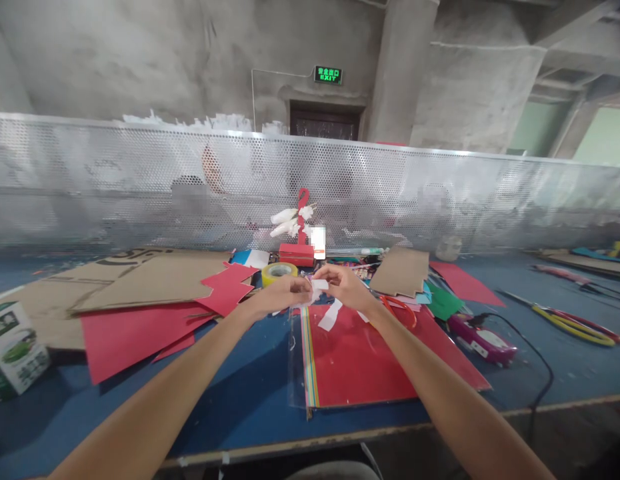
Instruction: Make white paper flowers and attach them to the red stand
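In the head view, the left hand [296, 289] and right hand [343, 285] both pinch a bit of white paper [320, 285]. It is at 3 o'clock from the left hand, 9 from the right, about as near to each. Fingers hide its edges, so I can't tell its long way. A white strip [330, 316] at 5 o'clock from it slants from 1 to 7.

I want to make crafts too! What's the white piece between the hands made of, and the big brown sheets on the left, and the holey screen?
White piece: probably matte paper, since it looks thin and flat.
Big brown sheets: cardboard, it seems, dull with some black printing.
Holey screen: likely metal, with a grey shine and rows of small holes.
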Demonstrator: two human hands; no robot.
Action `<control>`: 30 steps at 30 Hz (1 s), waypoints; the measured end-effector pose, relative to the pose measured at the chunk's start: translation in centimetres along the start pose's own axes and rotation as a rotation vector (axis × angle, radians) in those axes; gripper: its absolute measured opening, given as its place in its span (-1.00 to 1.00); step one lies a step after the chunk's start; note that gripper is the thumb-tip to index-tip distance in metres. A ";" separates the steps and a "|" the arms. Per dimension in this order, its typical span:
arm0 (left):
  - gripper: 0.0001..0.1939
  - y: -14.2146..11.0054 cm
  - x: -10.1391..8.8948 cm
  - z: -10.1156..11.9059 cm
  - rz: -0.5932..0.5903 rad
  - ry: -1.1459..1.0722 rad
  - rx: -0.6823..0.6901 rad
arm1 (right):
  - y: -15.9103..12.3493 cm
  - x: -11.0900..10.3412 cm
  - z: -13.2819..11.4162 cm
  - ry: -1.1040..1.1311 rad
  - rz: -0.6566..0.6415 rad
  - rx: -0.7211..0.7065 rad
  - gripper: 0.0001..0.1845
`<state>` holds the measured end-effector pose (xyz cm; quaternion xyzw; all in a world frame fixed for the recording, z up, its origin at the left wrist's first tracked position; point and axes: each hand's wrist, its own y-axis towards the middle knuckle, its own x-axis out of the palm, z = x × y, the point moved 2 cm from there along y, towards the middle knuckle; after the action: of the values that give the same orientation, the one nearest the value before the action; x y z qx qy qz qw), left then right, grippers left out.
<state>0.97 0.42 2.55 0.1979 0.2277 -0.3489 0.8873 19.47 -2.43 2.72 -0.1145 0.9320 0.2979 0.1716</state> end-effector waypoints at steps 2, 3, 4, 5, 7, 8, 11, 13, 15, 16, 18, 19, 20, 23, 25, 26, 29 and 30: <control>-0.77 0.1 0.0 0.0 -0.005 0.017 -0.001 | 0.0 -0.1 -0.1 -0.017 0.016 0.002 -0.79; -0.78 0.1 0.0 -0.1 -0.008 0.021 0.006 | 0.0 -0.1 -0.1 -0.028 0.022 0.001 -0.78; -0.80 0.1 0.1 -0.2 -0.012 0.021 0.017 | -0.1 -0.1 -0.1 -0.037 0.026 0.001 -0.76; -0.82 0.1 0.1 -0.2 -0.015 0.019 0.028 | -0.1 -0.1 -0.1 -0.040 0.025 0.002 -0.75; -0.85 0.2 0.2 -0.4 -0.016 0.009 0.045 | -0.1 -0.1 -0.1 -0.035 0.018 0.002 -0.74; -0.86 0.3 0.2 -0.5 -0.016 0.001 0.052 | -0.1 -0.1 0.0 -0.037 0.018 0.002 -0.74; -0.87 0.3 0.4 -0.3 -0.007 -0.018 0.073 | 0.0 -0.1 0.3 -0.058 0.034 -0.003 -0.75; -0.86 0.3 0.5 0.1 0.022 -0.020 0.084 | 0.1 -0.1 0.6 -0.058 0.042 0.002 -0.76; -0.84 0.1 0.6 0.7 0.047 -0.030 0.087 | 0.2 -0.1 0.9 -0.038 0.043 0.010 -0.77; -0.83 0.1 0.7 0.9 0.056 -0.038 0.090 | 0.2 -0.1 1.0 -0.030 0.045 0.014 -0.77; -0.82 -0.1 0.8 1.4 0.072 -0.047 0.098 | 0.3 -0.1 1.2 -0.028 0.052 0.023 -0.76; -0.81 -0.2 0.9 1.5 0.078 -0.048 0.104 | 0.3 -0.1 1.2 -0.032 0.051 0.029 -0.76; -0.81 -0.2 0.9 1.6 0.083 -0.048 0.111 | 0.3 -0.1 1.3 -0.035 0.050 0.033 -0.76; -0.79 -0.4 1.0 1.8 0.090 -0.038 0.122 | 0.3 -0.2 1.3 -0.032 0.033 0.043 -0.77; -0.77 -0.4 1.0 1.9 0.087 -0.016 0.128 | 0.3 -0.2 1.3 -0.030 0.025 0.053 -0.77; -0.76 -0.4 1.0 2.0 0.084 0.000 0.134 | 0.3 -0.2 1.3 -0.029 0.021 0.060 -0.77; -0.77 -0.3 0.9 2.0 0.085 0.061 0.139 | 0.2 -0.2 1.5 -0.016 0.000 0.089 -0.77; -0.77 -0.3 0.9 2.0 0.096 0.081 0.133 | 0.2 -0.1 1.6 -0.008 -0.007 0.097 -0.76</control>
<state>1.88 -1.24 3.63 0.2810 0.2302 -0.3120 0.8779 19.91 -1.33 1.66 -0.1082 0.9443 0.2521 0.1819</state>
